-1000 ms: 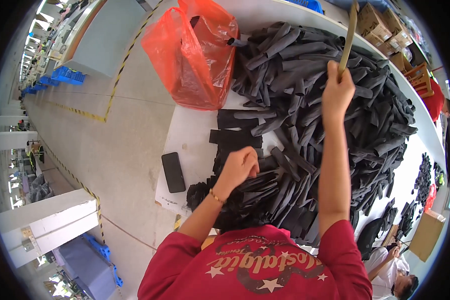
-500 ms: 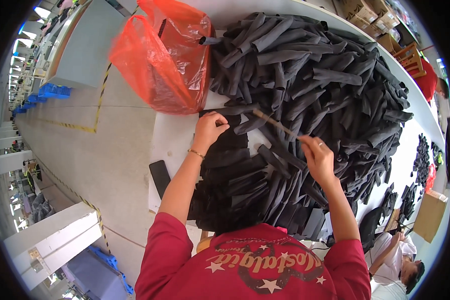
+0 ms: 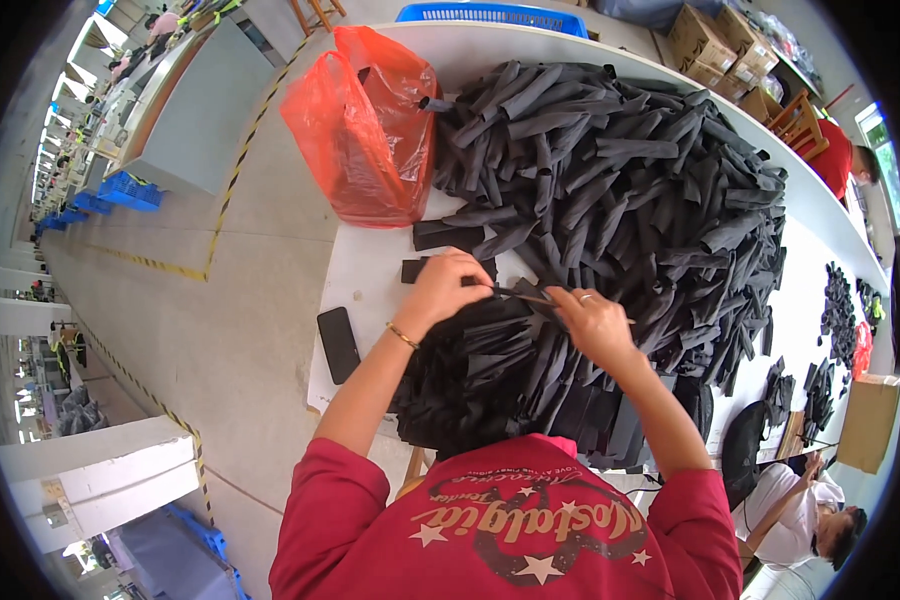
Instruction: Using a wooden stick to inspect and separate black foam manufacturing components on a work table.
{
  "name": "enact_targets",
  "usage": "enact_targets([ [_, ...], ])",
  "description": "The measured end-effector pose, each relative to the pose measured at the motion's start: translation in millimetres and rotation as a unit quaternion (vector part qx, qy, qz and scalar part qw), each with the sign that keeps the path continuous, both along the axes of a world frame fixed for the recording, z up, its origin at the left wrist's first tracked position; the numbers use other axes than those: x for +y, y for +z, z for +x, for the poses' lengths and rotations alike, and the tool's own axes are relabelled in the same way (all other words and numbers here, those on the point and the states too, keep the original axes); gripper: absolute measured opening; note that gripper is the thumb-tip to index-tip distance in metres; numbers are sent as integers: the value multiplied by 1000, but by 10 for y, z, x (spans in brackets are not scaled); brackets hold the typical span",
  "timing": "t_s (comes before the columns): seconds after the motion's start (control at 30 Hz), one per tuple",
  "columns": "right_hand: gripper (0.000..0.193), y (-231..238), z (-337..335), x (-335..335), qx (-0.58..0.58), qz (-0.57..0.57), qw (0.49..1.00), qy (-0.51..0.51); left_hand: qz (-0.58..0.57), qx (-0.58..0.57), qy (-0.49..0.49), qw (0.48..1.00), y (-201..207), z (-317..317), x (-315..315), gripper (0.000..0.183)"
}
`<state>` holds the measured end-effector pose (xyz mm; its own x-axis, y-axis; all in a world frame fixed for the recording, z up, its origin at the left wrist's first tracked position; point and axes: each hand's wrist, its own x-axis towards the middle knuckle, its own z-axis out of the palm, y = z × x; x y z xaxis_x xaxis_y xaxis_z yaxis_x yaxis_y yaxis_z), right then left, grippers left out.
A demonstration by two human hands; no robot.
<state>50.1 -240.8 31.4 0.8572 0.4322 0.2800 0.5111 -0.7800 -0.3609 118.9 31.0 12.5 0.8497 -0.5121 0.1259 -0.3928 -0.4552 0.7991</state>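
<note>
My left hand (image 3: pixel 447 287) pinches the end of a black fabric piece (image 3: pixel 440 270) lying on the white table (image 3: pixel 370 290). My right hand (image 3: pixel 592 322) grips a thin wooden stick (image 3: pixel 530 296) whose tip points left into that piece, next to my left fingers. Both hands sit over a flat stack of black pieces (image 3: pixel 500 380) close to my body. Beyond them rises a big heap of rolled black fabric tubes (image 3: pixel 630 170).
A red plastic bag (image 3: pixel 370 125) stands at the table's far left corner. A black phone (image 3: pixel 338 343) lies near the left edge. Cardboard boxes (image 3: pixel 715 45) and a blue crate (image 3: pixel 500 12) sit beyond the table. Another person (image 3: pixel 805 505) sits at lower right.
My right hand came down from high above the heap with the stick and now meets my left hand over the black piece. My left hand shifted slightly forward.
</note>
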Motion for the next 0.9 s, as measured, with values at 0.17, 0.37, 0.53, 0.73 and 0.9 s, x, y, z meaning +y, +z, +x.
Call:
enact_targets([
  [0.17, 24, -274, -299, 289, 179, 237, 954, -29, 1, -171, 66, 983, 466, -397, -306, 43],
  [0.37, 21, -270, -720, 659, 330, 386, 859, -58, -581, 342, 202, 711, -275, -1018, -248, 47],
  [0.53, 13, -241, -943, 1013, 242, 365, 883, -166, -648, 360, 308, 596, -188, -1203, -613, 27],
  [0.73, 14, -248, -1172, 1014, 246, 326, 892, -191, -617, 364, 342, 608, -86, -1169, -635, 27],
  [0.9, 19, -249, -1025, 1052, 107, 341, 914, -191, -616, 372, 310, 621, 43, -1187, -775, 28],
])
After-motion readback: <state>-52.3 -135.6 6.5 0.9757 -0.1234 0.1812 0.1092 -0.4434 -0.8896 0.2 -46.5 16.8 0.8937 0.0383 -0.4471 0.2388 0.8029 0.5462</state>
